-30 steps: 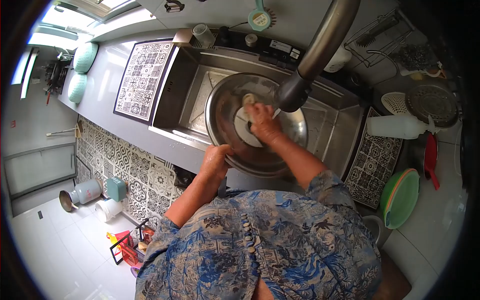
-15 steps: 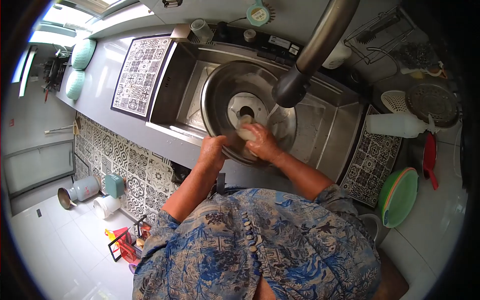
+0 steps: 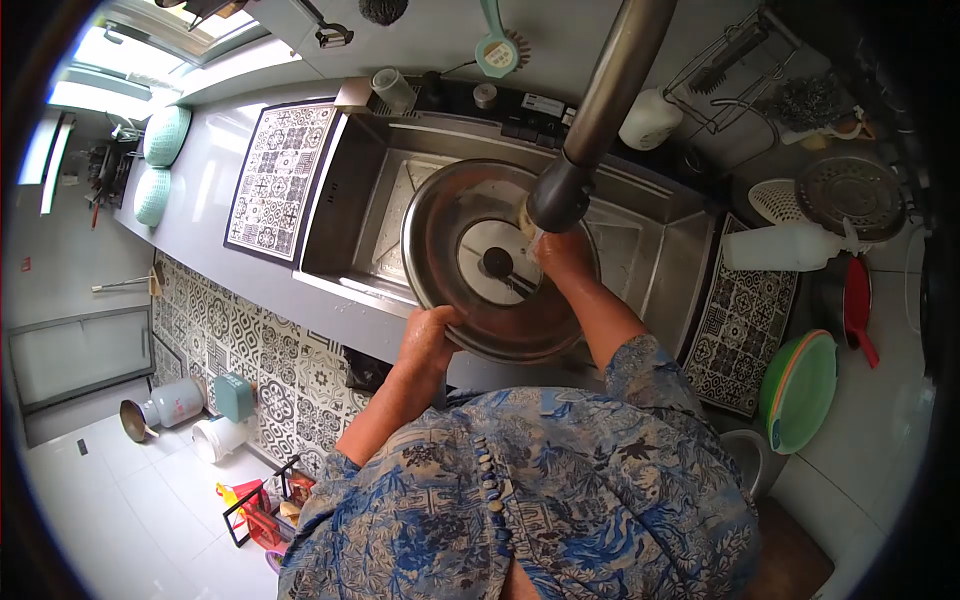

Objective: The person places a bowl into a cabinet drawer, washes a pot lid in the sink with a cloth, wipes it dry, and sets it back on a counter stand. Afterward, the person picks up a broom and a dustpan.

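Note:
A large stainless steel basin (image 3: 430,210) sits tilted in the sink (image 3: 345,190), with its inside facing me. My left hand (image 3: 430,332) is closed on the near left part of its rim. At the right inner wall of the basin, my right hand (image 3: 562,255) is closed around a pale yellowish scrubber (image 3: 526,220), most of which is hidden by the tap and the fingers. Right above that hand hangs the dark head of the tap (image 3: 558,195). The basin's round bottom shows a dark reflection.
Patterned mats (image 3: 285,180) flank the sink. To the right lie a white bottle (image 3: 780,247), a red-handled pan (image 3: 858,310) and green basins (image 3: 805,395). Two mint baskets (image 3: 165,135) stand on the left counter. A glass (image 3: 393,90) is behind the sink.
My right hand has moved from the near part of the basin up and right, under the tap, with the scrubber. The left hand keeps its hold on the rim. The view has shifted slightly.

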Available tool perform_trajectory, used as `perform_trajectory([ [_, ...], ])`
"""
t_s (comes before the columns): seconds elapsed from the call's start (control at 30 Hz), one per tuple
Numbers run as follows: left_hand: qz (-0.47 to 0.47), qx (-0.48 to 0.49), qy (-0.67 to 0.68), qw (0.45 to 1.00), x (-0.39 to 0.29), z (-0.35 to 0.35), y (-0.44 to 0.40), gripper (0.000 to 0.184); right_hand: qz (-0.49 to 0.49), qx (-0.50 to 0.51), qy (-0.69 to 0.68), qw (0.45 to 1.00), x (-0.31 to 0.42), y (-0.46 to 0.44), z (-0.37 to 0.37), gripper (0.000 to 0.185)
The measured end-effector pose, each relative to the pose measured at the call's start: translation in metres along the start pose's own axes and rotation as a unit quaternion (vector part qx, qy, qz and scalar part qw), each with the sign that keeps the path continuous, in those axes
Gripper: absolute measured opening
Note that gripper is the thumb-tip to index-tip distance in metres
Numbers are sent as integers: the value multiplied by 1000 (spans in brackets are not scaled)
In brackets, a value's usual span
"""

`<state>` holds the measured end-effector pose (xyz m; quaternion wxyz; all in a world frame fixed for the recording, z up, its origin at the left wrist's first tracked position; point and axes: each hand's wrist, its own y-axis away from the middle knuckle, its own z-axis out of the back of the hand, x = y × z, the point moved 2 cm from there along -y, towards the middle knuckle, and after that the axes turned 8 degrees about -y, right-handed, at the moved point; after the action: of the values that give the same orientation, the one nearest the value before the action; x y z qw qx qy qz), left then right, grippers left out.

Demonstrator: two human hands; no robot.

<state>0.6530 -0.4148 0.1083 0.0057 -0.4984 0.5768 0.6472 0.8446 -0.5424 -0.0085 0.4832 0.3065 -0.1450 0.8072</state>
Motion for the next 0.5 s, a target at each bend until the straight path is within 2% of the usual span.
perform_trajectory([
  [0.03,-4,2,1,1000,0,0,-4,36,3,-3,1,1000,5,-5,12,34],
  [0.1,18,-4,39,999,0,1,-6,35,-170,75,-123,975,13,-8,29,33],
  [0.13,16,-6,41,999,0,1,-7,35,-167,76,-123,975,13,-8,24,33],
  [0.17,19,-11,26,999,3,-2,-8,34,24,7,-176,984,21,-7,19,35],
  [0.2,20,-15,9,1000,3,-6,-9,34,214,-65,-222,949,35,-4,20,36],
  [0.27,16,-8,6,1000,4,-15,-9,32,190,-34,-288,938,66,-4,5,48],
  [0.33,30,-7,-17,999,0,-24,-3,30,179,36,-360,915,123,12,38,51],
  [0.37,31,-7,-17,999,3,-22,-4,30,303,-43,-341,889,137,11,36,52],
  [0.43,22,-25,-56,998,11,-19,-10,28,356,-17,-231,905,153,13,35,45],
  [0.5,22,-19,-69,997,15,-13,-13,28,355,-32,-203,912,146,-3,20,41],
])
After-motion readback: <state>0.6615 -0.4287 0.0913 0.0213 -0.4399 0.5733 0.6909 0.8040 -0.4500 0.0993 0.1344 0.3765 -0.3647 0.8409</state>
